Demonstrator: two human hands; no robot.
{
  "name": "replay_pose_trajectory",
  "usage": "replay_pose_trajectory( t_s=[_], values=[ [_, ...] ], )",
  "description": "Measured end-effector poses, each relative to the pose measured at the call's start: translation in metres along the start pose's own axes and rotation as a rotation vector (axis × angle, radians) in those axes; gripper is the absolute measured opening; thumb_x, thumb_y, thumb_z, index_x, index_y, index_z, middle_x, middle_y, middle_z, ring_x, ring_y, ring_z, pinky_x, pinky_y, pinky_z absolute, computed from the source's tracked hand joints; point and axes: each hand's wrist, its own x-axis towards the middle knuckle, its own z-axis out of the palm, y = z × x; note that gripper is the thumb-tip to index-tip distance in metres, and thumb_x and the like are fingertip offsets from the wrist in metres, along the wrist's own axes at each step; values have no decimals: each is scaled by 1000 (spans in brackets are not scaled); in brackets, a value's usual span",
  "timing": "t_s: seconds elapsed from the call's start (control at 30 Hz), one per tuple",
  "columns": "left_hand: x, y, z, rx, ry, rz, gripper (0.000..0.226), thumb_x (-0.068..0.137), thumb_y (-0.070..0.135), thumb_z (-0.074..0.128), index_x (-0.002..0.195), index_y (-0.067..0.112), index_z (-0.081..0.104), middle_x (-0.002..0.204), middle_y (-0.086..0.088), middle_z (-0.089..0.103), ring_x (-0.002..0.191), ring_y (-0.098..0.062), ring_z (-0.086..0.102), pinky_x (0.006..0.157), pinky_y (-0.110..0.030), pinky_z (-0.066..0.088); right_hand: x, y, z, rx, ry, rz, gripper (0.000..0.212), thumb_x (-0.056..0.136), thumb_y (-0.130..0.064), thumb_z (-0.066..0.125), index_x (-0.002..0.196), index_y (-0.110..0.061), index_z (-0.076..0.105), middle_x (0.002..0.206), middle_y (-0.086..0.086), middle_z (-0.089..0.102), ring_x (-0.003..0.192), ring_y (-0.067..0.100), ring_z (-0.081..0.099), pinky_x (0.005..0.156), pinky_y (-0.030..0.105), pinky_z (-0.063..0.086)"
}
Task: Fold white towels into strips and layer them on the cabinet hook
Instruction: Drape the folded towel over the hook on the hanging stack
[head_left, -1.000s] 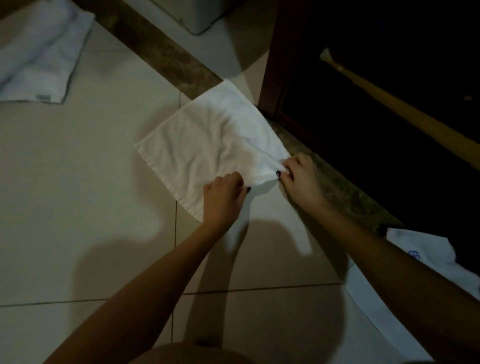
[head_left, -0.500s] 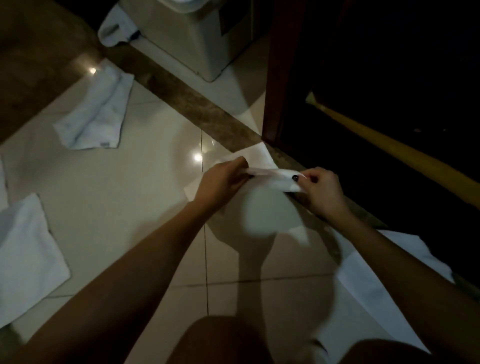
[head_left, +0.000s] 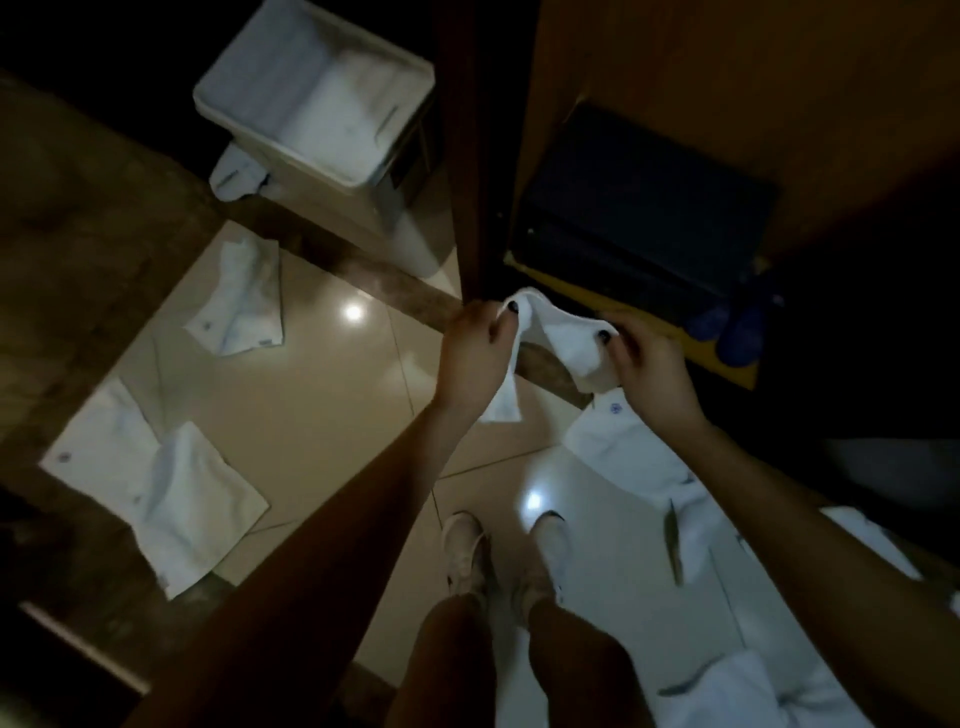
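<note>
A white towel (head_left: 558, 332), folded into a narrow strip, hangs in the air between my two hands, well above the tiled floor. My left hand (head_left: 475, 353) grips its left end, and a loose tail droops below that hand. My right hand (head_left: 649, 364) pinches the right end with the thumb on top. The open wooden cabinet (head_left: 675, 78) stands just beyond the towel. No hook is visible in the dim light.
Several white towels lie on the floor: a crumpled one (head_left: 244, 301) at the left, a flat one (head_left: 156, 483) nearer, more (head_left: 649, 462) at the right by my feet. A white bin (head_left: 322, 114) stands behind. A dark case (head_left: 644, 218) and blue shoes (head_left: 737, 327) sit inside the cabinet.
The towel lay flat on the floor; both hands gathered it into a strip and lifted it. The view has risen from near the floor to standing height.
</note>
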Motion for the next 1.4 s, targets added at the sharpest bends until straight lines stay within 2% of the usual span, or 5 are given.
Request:
replay_pose_trajectory(
  t_s=[0.4,0.53,0.8,1.03,1.4],
  values=[
    [-109,285,-108,-499,-71,-34,14,99,21,51,91,14,59,80,3,60,77,-12,57,63,-24,41,-133,-216,-222,274,173,83,44,93,9,48,88,-27,73,95,-9,70,82,-3,63,71,11,46],
    [-131,339,-145,-541,-39,54,16,96,21,54,81,26,57,86,-2,64,85,-24,64,70,-39,51,-163,-274,-266,298,252,42,42,95,1,44,84,-30,70,93,-1,70,88,18,65,72,21,48],
    [-167,397,-188,-651,-67,207,12,95,15,57,87,23,54,92,1,65,78,-8,67,60,-20,54,-215,-339,-303,216,325,-91,25,94,-36,59,75,-22,68,81,-12,65,80,6,60,72,24,44],
    [-217,426,-231,-760,-165,455,39,93,2,55,103,39,46,100,-7,66,81,-8,71,63,-18,54,-254,-369,-324,133,478,-166,13,93,-22,65,80,-20,68,82,-8,67,75,1,59,66,15,45],
    [-254,405,-260,-226,-182,878,38,91,7,64,113,38,63,104,3,48,92,-1,54,82,-6,43,-307,-377,-336,314,537,-200,11,92,-9,64,81,-11,65,73,-6,64,67,4,58,63,21,45]
  ],
)
